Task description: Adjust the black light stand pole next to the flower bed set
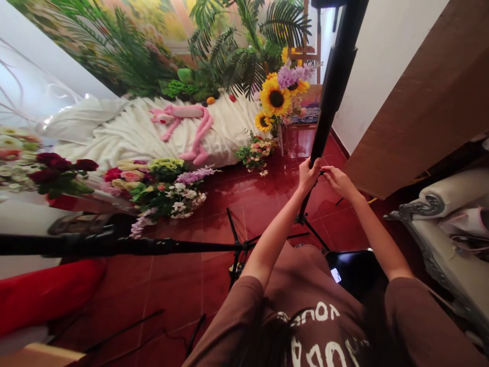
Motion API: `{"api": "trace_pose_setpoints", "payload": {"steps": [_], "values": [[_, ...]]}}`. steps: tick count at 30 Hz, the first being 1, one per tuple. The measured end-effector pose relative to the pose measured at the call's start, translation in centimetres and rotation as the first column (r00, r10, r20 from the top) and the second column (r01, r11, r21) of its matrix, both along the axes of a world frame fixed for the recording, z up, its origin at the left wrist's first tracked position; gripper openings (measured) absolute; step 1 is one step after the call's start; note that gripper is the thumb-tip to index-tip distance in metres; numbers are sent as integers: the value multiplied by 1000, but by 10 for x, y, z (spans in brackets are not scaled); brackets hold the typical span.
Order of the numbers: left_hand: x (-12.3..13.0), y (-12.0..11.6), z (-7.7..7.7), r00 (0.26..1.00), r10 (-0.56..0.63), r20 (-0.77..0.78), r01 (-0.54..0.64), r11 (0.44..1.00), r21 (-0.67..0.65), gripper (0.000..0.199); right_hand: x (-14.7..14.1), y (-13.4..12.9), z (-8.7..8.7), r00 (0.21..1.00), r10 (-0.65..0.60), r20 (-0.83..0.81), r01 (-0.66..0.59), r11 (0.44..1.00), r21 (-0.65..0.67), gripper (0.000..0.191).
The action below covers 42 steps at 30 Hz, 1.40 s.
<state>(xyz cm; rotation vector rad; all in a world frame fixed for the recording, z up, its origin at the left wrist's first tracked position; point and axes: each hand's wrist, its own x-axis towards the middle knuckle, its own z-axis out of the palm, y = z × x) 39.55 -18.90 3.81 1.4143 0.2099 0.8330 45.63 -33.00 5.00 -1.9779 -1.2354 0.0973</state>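
A tall black light stand [329,102] rises in front of me, leaning toward the upper right, its tripod legs [305,220] spread on the floor. My left hand [307,176] is closed around its pole at mid-height. Just to the right, my right hand [340,181] pinches a small dark knob [321,173] on the stand's joint with thumb and fingertips; the fingers partly cover it. What the stand carries at its top is mostly cut off by the frame.
A second black stand [153,246] crosses the left side. Beyond lies a white-draped couch [233,137] with a pink plush toy [187,114]. Sunflowers [275,99] and other bouquets [164,188] stand around it. An ornate sofa [443,224] and a brown board [416,102] are right.
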Motion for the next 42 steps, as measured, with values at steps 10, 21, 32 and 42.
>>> {"api": "trace_pose_setpoints", "payload": {"steps": [10,21,32,42], "values": [[0,0,-2,1000,19,-4,-18,1000,23,60,8,35,-27,830,-164,-534,273,953,131,33],[1,-1,-1,1000,25,-9,-25,1000,13,61,7,37,-36,763,-42,-645,269,928,258,40],[-1,-2,4,998,38,-40,-37,999,14,63,2,44,-31,609,-174,-774,472,864,177,35],[-2,-3,7,998,22,-52,-22,1000,-4,63,-11,43,-41,569,0,-822,351,904,243,35]]}}
